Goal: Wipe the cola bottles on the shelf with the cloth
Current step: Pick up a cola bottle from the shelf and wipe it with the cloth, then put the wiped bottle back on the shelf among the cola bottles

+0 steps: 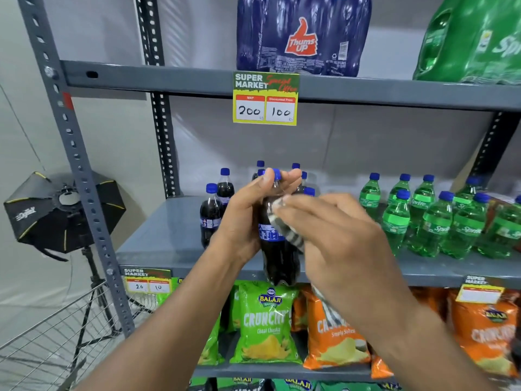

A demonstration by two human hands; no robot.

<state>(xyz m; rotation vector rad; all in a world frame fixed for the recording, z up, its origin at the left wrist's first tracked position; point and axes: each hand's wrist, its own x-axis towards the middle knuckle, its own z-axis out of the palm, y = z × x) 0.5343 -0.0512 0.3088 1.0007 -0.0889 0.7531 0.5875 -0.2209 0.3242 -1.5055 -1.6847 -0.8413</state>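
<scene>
My left hand (248, 215) grips a dark cola bottle (277, 258) with a blue cap, held upright in front of the middle shelf (158, 244). My right hand (335, 235) presses a striped grey-and-white cloth (287, 230) against the bottle's right side. Several more cola bottles (211, 213) with blue caps stand on the shelf behind and to the left. Part of the cloth hangs down below my right wrist.
Green Sprite bottles (428, 218) crowd the right of the same shelf. Crisp packets (265, 325) fill the shelf below. Shrink-wrapped packs (303, 35) sit on the top shelf, above a price tag (265, 98). A studio light (63, 210) and a wire cart (56, 334) stand at left.
</scene>
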